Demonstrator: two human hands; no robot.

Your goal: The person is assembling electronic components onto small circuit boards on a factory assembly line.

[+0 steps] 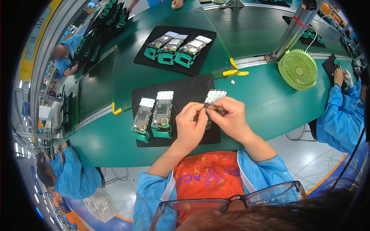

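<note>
The left hand and right hand pinch a circuit board, fingers narrowed, over the right side of a black mat. Its long axis runs away from the person, white end farthest, leaning slightly right. Fingers hide its middle; the exact contact is unclear.

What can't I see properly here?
Head view:
- Lower part of the circuit board: mostly hidden by the left hand and right hand.
- Small parts on the leftmost board: too tiny.
- Person across the bench: mostly cut off by the top edge.
</note>
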